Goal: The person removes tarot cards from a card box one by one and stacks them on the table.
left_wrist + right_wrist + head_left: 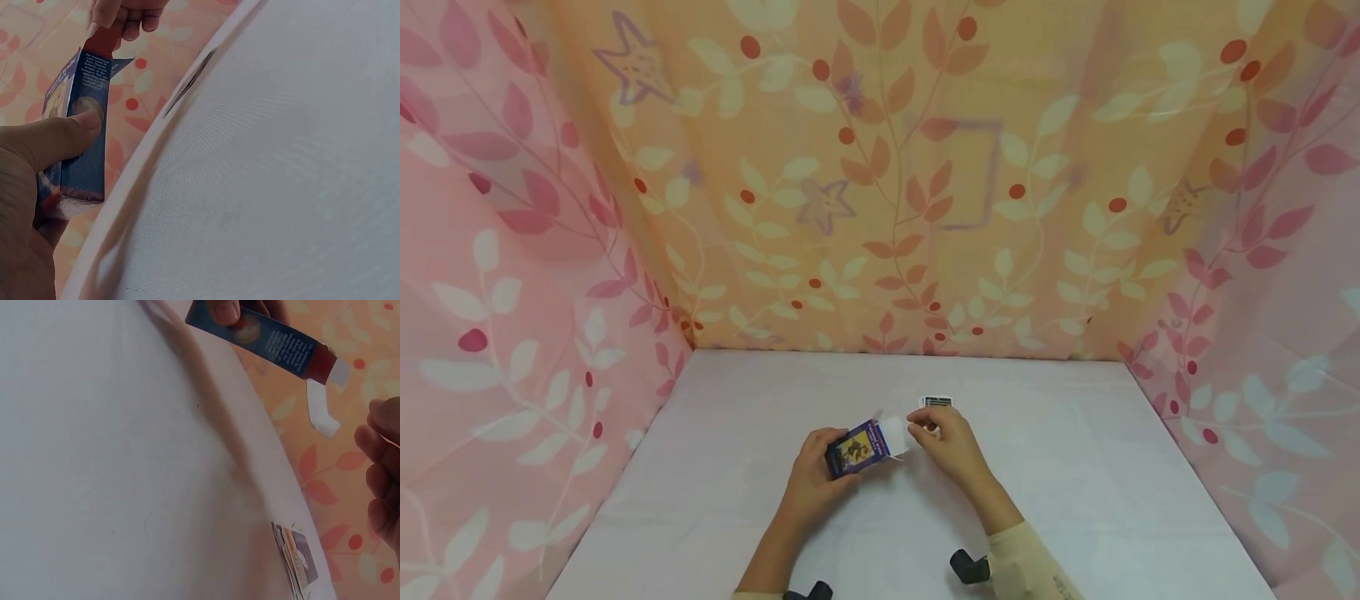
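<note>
My left hand (811, 477) grips a small blue card box (857, 450) with a yellow picture on its front, the thumb (78, 128) lying along a narrow side. The box's end is open, and a white flap (892, 433) sticks out toward my right hand (953, 440). In the right wrist view a narrow bent flap (319, 406) hangs from that end. There, the curled fingers (378, 478) of my right hand are a little apart from it and hold nothing visible. A stack of cards (936, 402) lies on the table just beyond the right hand, partly hidden by it.
A white-covered table (700, 500) lies beneath both hands. Floral curtains (880, 275) enclose it at the back and both sides. Black wrist pieces (970, 567) show near the sleeves. The cards (297, 559) lie close to the table's edge in the right wrist view.
</note>
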`<state>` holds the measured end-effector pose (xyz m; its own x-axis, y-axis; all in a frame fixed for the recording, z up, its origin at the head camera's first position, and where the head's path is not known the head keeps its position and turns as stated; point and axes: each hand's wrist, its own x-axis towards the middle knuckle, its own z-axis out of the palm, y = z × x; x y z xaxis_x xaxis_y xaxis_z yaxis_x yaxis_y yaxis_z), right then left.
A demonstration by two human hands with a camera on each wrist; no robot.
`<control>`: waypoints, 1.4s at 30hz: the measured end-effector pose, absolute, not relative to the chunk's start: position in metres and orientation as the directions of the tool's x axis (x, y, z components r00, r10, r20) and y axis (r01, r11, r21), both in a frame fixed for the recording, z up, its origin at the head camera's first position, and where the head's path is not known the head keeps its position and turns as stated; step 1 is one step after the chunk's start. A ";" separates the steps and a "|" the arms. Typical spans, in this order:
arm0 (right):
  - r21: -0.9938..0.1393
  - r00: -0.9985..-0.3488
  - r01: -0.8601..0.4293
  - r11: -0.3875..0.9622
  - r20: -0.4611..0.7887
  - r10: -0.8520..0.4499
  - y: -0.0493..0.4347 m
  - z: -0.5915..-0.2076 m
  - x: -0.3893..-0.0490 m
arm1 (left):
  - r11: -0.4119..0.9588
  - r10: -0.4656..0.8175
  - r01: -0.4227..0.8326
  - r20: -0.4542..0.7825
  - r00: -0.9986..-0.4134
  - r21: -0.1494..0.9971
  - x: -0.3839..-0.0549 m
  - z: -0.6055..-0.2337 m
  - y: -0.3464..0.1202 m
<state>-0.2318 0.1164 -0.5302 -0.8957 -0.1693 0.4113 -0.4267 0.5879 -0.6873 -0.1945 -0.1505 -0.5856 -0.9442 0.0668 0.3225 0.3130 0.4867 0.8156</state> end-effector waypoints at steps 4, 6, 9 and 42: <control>-0.685 -0.896 -0.432 0.587 0.401 -0.191 0.111 -0.530 -0.230 | 0.488 0.069 0.311 0.319 -0.945 0.816 -0.195 -0.585 -0.149; -0.688 -0.899 -0.427 0.586 0.392 -0.195 0.109 -0.530 -0.228 | 0.492 0.068 0.303 0.311 -0.948 0.816 -0.196 -0.585 -0.149; -0.699 -0.911 -0.406 0.588 0.363 -0.197 0.105 -0.530 -0.226 | 0.495 0.064 0.296 0.305 -0.950 0.817 -0.196 -0.585 -0.149; -0.705 -0.905 -0.422 0.571 0.368 -0.213 0.092 -0.544 -0.216 | 0.493 0.065 0.316 0.328 -0.943 0.811 -0.197 -0.587 -0.149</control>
<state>-0.2159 0.0923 -0.5445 -0.9048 -0.2133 0.3684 -0.4215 0.5706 -0.7048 -0.1968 -0.1489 -0.5868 -0.9426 0.0647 0.3276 0.3156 0.4934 0.8106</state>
